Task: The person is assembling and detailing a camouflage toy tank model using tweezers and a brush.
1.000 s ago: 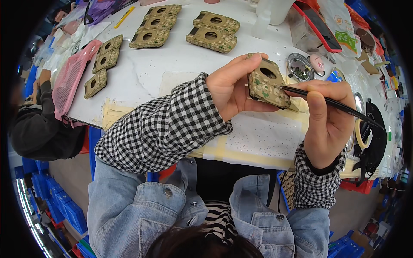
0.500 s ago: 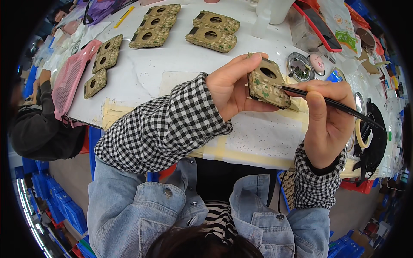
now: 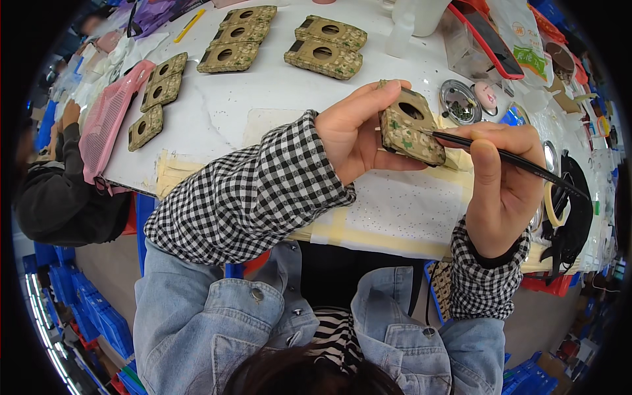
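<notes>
My left hand (image 3: 352,128) is closed around a camouflage toy tank hull (image 3: 403,137), thumb on its upper end and fingers beneath. The hull is tilted, and a round hole in its top faces up. Between the thumb and fingers of my right hand (image 3: 505,174) is a pair of black tweezers (image 3: 536,169). Their tip touches or nearly touches the hull's surface beside the hole; anything pinched there is too small to make out. Under both hands lies a white sheet (image 3: 401,217) scattered with tiny dark specks. To the right, a round clear dish (image 3: 460,102) contains small dark green pieces.
More camouflage hulls stand in groups at the far left (image 3: 155,99), far middle (image 3: 227,58) and further right (image 3: 322,59). A pink mesh basket (image 3: 108,125) borders the left side. A red-edged phone (image 3: 486,43), a white bottle (image 3: 400,36) and a black strap (image 3: 575,210) are also around.
The tweezers' tip has shifted very slightly on the hull. Both hands keep almost the same place and grip.
</notes>
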`<state>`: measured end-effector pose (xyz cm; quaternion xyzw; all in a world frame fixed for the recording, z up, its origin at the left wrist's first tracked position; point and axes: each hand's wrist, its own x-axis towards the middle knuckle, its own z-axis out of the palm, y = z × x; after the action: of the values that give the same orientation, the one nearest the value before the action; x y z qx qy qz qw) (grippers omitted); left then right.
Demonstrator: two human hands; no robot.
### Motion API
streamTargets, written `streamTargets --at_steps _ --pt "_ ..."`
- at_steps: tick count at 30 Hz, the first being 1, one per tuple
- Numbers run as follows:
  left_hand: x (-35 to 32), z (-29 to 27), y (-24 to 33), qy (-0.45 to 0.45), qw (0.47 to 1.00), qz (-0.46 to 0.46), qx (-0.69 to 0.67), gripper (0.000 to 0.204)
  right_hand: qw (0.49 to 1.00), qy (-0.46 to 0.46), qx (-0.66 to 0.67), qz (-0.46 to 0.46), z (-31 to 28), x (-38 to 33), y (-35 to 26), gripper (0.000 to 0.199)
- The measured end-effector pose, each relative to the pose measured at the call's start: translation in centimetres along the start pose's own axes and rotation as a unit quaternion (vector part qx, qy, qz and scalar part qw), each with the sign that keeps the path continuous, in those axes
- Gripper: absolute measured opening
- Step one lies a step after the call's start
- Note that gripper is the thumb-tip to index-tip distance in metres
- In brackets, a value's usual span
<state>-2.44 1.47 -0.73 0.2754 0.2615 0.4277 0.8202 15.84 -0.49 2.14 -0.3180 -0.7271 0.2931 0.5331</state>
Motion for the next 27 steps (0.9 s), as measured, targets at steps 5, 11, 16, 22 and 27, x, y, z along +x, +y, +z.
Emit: streamTargets --at_steps 5,11,16,22,27 --pt "0.01 -0.01 -0.03 0.004 1.0 -0.001 0.0 0.044 1.0 -0.002 -0.001 -0.001 -0.02 0.01 0.03 0.009" --pt "0.04 -0.07 -0.05 -0.001 1.0 0.0 -0.003 0.044 1.0 0.004 0.002 0.003 0.02 -0.05 0.04 0.01" --pt "0.04 -0.09 -0.05 0.002 1.0 0.002 -0.002 0.044 0.998 -0.034 -0.04 -0.016 -0.21 0.16 -0.14 0.009" --pt "0.0 -0.05 -0.08 -0.002 1.0 0.001 0.002 0.044 1.0 0.005 -0.009 0.002 0.02 -0.02 0.02 0.01" --pt "-0.02 0.02 -0.03 0.005 1.0 -0.001 0.003 0.044 1.0 0.003 -0.006 0.003 0.0 -0.03 0.11 0.01"
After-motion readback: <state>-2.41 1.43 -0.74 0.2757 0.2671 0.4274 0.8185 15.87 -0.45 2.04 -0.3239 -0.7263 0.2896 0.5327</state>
